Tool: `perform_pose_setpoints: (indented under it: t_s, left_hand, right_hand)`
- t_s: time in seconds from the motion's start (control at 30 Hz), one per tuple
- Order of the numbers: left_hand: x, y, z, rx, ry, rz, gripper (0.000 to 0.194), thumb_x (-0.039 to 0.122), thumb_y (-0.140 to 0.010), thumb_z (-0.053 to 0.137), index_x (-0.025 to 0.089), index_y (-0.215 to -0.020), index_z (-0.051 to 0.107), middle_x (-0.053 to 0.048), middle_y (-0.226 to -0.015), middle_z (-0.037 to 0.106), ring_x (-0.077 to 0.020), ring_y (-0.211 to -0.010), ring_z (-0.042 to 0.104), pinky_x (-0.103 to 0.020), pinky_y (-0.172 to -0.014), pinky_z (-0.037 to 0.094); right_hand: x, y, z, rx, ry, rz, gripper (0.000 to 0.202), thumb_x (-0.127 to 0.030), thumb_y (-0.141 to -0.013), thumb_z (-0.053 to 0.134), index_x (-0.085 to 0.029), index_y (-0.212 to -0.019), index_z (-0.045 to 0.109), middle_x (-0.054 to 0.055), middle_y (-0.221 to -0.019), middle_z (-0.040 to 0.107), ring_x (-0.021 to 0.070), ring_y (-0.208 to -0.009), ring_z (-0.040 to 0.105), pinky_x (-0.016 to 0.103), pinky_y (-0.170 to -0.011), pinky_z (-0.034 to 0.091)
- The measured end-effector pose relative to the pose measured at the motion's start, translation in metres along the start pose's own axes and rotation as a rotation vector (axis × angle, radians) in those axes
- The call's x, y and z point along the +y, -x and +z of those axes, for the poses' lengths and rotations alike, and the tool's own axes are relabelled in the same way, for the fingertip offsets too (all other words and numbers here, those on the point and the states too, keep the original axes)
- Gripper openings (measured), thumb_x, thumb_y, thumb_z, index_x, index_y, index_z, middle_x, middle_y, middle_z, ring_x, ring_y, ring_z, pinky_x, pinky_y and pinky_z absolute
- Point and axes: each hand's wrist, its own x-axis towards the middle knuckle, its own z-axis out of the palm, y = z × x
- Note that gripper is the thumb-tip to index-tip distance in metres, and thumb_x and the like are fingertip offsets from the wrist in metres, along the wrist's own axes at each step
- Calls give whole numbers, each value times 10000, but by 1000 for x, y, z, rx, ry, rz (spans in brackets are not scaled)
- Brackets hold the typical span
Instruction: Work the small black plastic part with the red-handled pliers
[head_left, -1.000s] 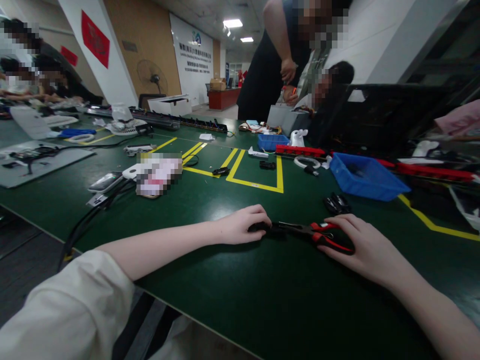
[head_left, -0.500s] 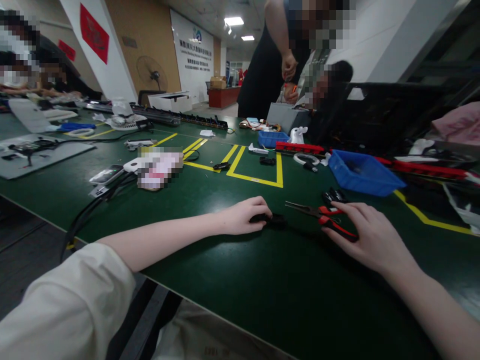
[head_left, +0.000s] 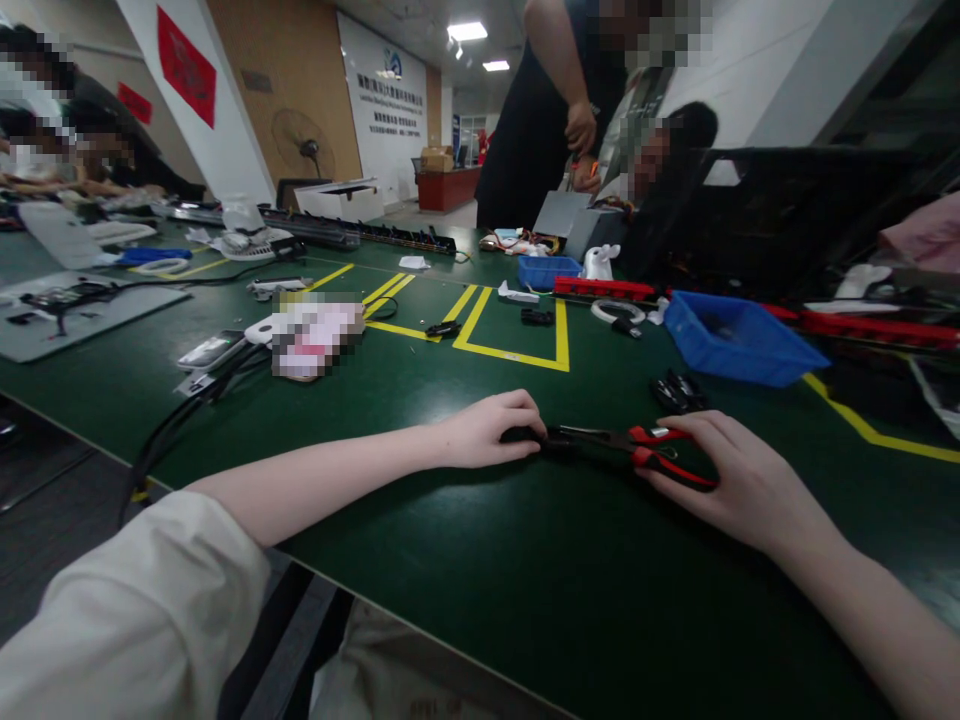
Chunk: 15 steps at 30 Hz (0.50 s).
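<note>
My left hand (head_left: 504,430) is closed around a small black part (head_left: 561,443) just above the green table, and its far end sticks out to the right of my fingers. In my right hand (head_left: 731,475) are needle-nose pliers (head_left: 637,440) with red and black handles, held between thumb and fingers. The pliers' narrow jaws point left and meet the black part's end; whether they grip it I cannot tell. Behind the pliers lies a cluster of small black parts (head_left: 677,392). Similar black pieces rest near the yellow tape, one of them a small black part (head_left: 537,316) inside the taped square.
A blue bin (head_left: 742,340) stands at the right, a smaller blue bin (head_left: 549,271) farther back. Left of my arm are a phone (head_left: 319,340) and black cables (head_left: 176,415). Across the table a person (head_left: 551,120) stands working with their hands.
My right hand has brought the pliers' jaws leftward onto the end of the black part. The left hand has stayed nearly still, holding the part.
</note>
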Motion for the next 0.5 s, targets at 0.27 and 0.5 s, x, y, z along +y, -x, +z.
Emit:
perform_pose_setpoints:
  t_s: [0.27, 0.5]
  left_hand:
    - [3, 0, -1, 4, -35, -3, 125, 193, -912, 620, 155, -1024, 662, -108, -1197, 537, -215, -1095, 584, -377, -967, 505]
    - [4, 1, 0, -2, -67, -4, 117, 193, -913, 609, 169, -1023, 643, -128, -1383, 467, -265, -1194, 565, -458, -1006, 492]
  right_hand:
    - [-1, -5, 4, -39, -41, -6, 518, -643, -854, 524, -226, -1157, 581, 141, -1113, 663, 382, -1132, 590, 634, -999, 434]
    - [0, -3, 9, -54, -98, -7, 521, -661, -857, 496, -257, -1175, 584, 128, -1155, 664, 380, -1162, 582, 631, -1031, 423]
